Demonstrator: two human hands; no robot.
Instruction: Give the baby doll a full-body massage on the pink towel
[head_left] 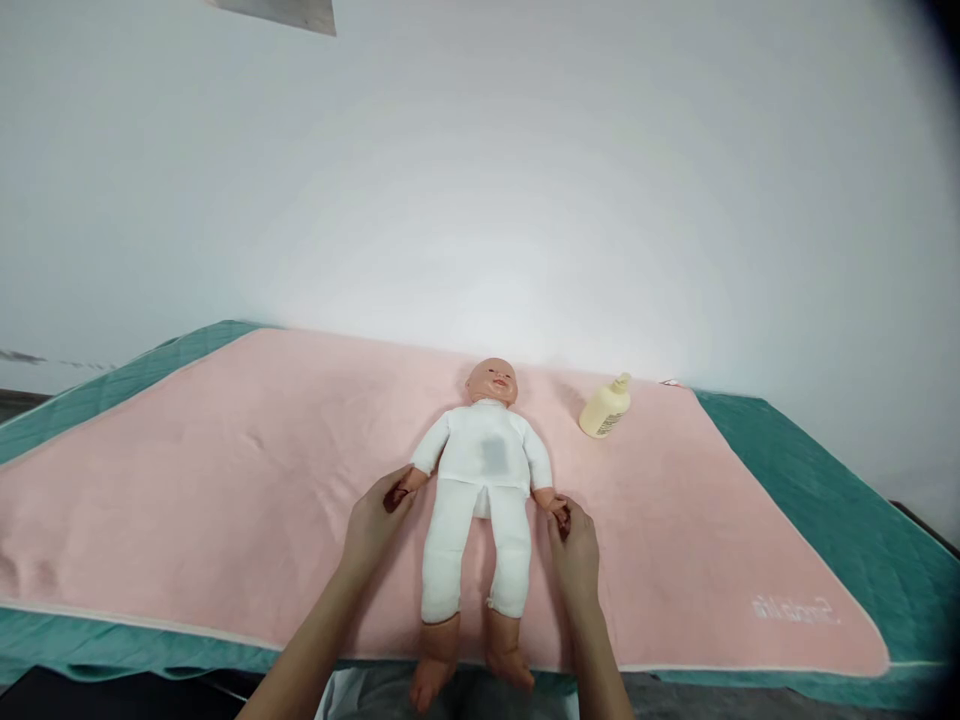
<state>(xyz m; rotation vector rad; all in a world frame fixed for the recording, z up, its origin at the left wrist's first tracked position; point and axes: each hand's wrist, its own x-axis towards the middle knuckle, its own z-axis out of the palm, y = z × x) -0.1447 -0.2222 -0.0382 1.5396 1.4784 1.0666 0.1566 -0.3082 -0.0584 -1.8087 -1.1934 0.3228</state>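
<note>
A baby doll (480, 455) with a white cloth body lies on its back, head toward the wall and feet over the near edge. My left hand (377, 517) is closed around the doll's hand on the left side. On the other side, my right hand (576, 545) grips the doll's other hand between thumb and fingers. Both doll arms are stretched down and outward from its trunk. A grey patch shows on the chest. Beyond my right hand, a pale yellow pump bottle (604, 408) stands on the pink blanket (225, 480).
Under the blanket is a green quilted cover (817, 470), showing at both sides and along the front edge. A white wall (480, 200) rises directly behind the bed. My own lap is partly visible below the front edge.
</note>
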